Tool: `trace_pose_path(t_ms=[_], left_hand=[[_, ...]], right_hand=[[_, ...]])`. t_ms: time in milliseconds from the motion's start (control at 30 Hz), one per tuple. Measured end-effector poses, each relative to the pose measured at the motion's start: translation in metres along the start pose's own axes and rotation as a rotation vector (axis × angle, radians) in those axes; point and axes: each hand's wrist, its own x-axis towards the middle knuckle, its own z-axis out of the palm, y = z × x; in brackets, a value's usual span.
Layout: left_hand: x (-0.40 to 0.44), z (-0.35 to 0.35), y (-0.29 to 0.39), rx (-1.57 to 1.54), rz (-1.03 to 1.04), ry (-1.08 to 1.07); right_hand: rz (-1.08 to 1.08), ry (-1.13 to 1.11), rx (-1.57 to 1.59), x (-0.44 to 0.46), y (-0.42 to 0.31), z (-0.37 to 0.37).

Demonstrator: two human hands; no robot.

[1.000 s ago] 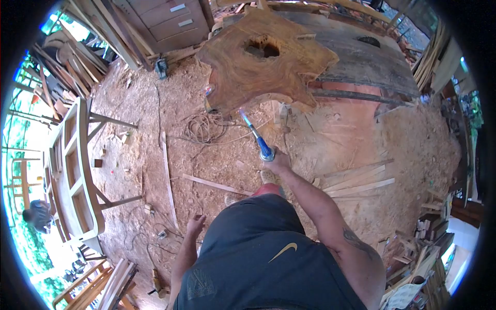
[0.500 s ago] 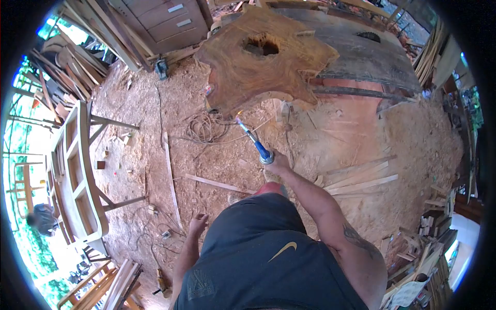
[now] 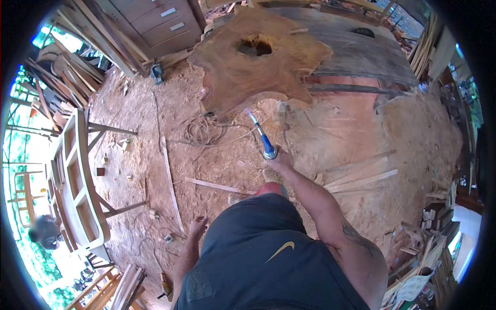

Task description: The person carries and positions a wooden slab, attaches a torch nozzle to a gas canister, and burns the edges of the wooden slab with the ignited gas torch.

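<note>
The torch [image 3: 269, 148] is bright blue along its body, with a silvery base and a dark metal tube, and its flame [image 3: 250, 114] glows pale violet. The slab [image 3: 232, 82] is orange-brown, patterned with swirling darker grain around a deep brown hole [image 3: 253, 46]. Weathered grey with faint streaks colours the board [image 3: 356, 59] behind. The floor [image 3: 124, 103] is mottled pinkish tan, the shirt [image 3: 248, 279] charcoal with a gold swoosh [image 3: 279, 251], the drawers [image 3: 150, 26] brown with white labels [image 3: 168, 11].
</note>
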Motion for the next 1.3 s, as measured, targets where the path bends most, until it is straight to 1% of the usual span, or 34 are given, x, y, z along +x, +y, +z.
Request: trace_pose_path(t_ms=[133, 233, 333, 433, 533, 633, 733, 833, 933, 1033, 1100, 1233, 1300], left_hand=[[-0.001, 0.002, 0.013, 0.012, -0.019, 0.002], [-0.013, 0.0, 0.034, 0.029, -0.025, 0.011], [-0.012, -0.001, 0.039, 0.036, -0.005, 0.007], [0.001, 0.001, 0.026, 0.048, 0.009, 0.003], [0.016, 0.002, 0.013, 0.076, 0.028, -0.012], [0.011, 0.0, 0.023, 0.107, 0.002, -0.006], [0.011, -0.003, 0.024, 0.068, 0.011, -0.04], [0.012, -0.003, 0.027, 0.053, 0.026, -0.05], [0.019, -0.003, 0.022, 0.046, 0.032, -0.048], [0.028, -0.004, 0.014, 0.104, 0.048, -0.036], [0.036, -0.002, 0.004, 0.067, 0.065, -0.038], [0.04, 0.0, -0.006, 0.022, 0.073, -0.037], [0.023, -0.002, 0.009, 0.028, 0.04, -0.024]], right_hand=[[0.073, 0.032, -0.004, -0.004, -0.015, -0.018], [-0.046, 0.061, -0.004, -0.003, -0.004, -0.022], [0.031, 0.094, 0.063, -0.007, -0.002, -0.025], [0.044, 0.175, 0.014, 0.001, 0.012, -0.012], [0.081, 0.204, 0.019, -0.001, 0.015, -0.012], [0.093, 0.229, 0.043, 0.0, 0.021, -0.008], [0.128, 0.236, 0.061, -0.001, 0.023, -0.008], [0.091, 0.272, 0.137, -0.009, 0.018, -0.015], [0.101, 0.305, 0.166, -0.015, 0.012, -0.018], [0.132, 0.375, 0.156, -0.003, 0.034, 0.004], [0.146, 0.394, 0.166, -0.003, 0.035, 0.006], [0.141, 0.393, 0.123, 0.004, 0.032, 0.006], [0.175, 0.347, 0.141, 0.006, 0.023, 0.0]])
